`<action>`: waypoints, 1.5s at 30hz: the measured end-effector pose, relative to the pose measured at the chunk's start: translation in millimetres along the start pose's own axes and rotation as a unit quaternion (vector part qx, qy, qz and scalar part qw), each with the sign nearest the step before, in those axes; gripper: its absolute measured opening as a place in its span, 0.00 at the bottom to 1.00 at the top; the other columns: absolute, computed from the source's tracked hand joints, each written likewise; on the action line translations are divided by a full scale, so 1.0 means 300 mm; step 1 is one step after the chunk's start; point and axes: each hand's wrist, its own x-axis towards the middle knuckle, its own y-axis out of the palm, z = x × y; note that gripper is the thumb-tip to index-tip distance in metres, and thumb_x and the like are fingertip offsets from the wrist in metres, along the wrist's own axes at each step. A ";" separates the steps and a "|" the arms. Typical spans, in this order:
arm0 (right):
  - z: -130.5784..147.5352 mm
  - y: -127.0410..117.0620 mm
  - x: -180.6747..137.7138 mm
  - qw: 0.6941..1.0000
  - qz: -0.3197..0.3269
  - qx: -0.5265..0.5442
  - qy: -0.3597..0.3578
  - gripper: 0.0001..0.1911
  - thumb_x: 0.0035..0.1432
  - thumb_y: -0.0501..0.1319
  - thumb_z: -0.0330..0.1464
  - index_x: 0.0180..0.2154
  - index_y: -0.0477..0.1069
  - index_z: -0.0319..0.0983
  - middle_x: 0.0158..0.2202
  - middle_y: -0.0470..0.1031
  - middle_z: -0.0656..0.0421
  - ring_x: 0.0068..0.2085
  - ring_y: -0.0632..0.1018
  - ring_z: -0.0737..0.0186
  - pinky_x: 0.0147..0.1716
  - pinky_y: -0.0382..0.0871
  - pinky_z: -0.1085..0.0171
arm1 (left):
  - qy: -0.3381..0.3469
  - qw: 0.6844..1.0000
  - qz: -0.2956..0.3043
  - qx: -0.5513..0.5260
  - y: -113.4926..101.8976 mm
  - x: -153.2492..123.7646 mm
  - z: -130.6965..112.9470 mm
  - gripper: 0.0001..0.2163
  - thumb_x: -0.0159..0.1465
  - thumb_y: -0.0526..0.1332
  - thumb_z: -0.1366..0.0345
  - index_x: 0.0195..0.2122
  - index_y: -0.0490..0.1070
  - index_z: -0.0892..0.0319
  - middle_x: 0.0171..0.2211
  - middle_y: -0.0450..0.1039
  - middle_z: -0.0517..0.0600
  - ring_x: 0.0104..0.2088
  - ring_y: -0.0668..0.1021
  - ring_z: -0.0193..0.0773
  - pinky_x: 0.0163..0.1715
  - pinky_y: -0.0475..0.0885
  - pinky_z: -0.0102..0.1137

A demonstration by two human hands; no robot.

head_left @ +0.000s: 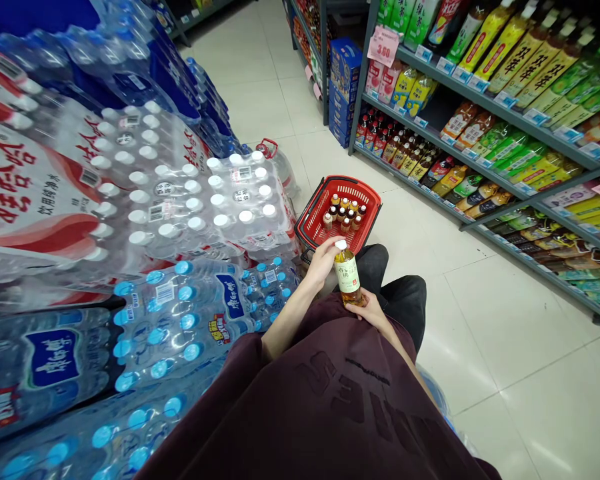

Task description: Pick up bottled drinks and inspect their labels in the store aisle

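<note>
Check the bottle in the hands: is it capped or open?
Capped. The bottle stands upright with its white cap on; the left hand grips near the cap, the right hand supports the base.

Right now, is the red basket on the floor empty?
No, the red basket already holds a cluster of small capped bottles standing upright inside it.

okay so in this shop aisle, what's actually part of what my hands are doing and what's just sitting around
In use:
- tea bottle, left hand at its cap, right hand under its base
- red basket on the floor, bottles inside

Just around:
- water packs stacked at left
- drink shelves at right
- blue boxes
</note>
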 end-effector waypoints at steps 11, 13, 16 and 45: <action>-0.010 0.001 0.004 1.000 -0.005 0.003 -0.001 0.27 0.45 0.76 0.41 0.45 0.73 0.39 0.36 0.78 0.61 0.19 0.65 0.76 0.13 0.63 0.71 | 0.007 1.000 0.016 0.003 0.003 0.001 0.005 0.18 0.54 0.63 0.68 0.47 0.77 0.56 0.43 0.81 0.50 0.46 0.79 0.44 0.48 0.70 0.35; -0.008 0.000 0.003 1.000 -0.005 0.002 0.000 0.27 0.45 0.76 0.41 0.45 0.73 0.39 0.36 0.78 0.61 0.19 0.65 0.76 0.13 0.64 0.70 | 0.006 1.000 0.025 -0.005 0.004 0.000 0.005 0.20 0.52 0.63 0.69 0.48 0.76 0.56 0.43 0.81 0.51 0.47 0.79 0.44 0.49 0.71 0.36; -0.006 -0.001 0.001 1.000 -0.004 0.002 0.000 0.27 0.46 0.76 0.41 0.45 0.73 0.38 0.35 0.78 0.62 0.18 0.65 0.76 0.14 0.64 0.70 | 0.005 1.000 0.030 -0.007 0.006 -0.002 0.001 0.21 0.51 0.64 0.70 0.48 0.76 0.57 0.44 0.80 0.51 0.48 0.79 0.44 0.50 0.71 0.36; -0.032 -0.043 -0.017 0.986 0.111 0.124 -0.019 0.36 0.46 0.75 0.46 0.53 0.68 0.42 0.47 0.82 0.53 0.45 0.83 0.54 0.48 0.77 0.55 | 0.008 0.999 -0.003 -0.046 0.012 -0.018 -0.014 0.19 0.50 0.71 0.67 0.44 0.78 0.58 0.42 0.82 0.53 0.46 0.80 0.45 0.47 0.73 0.36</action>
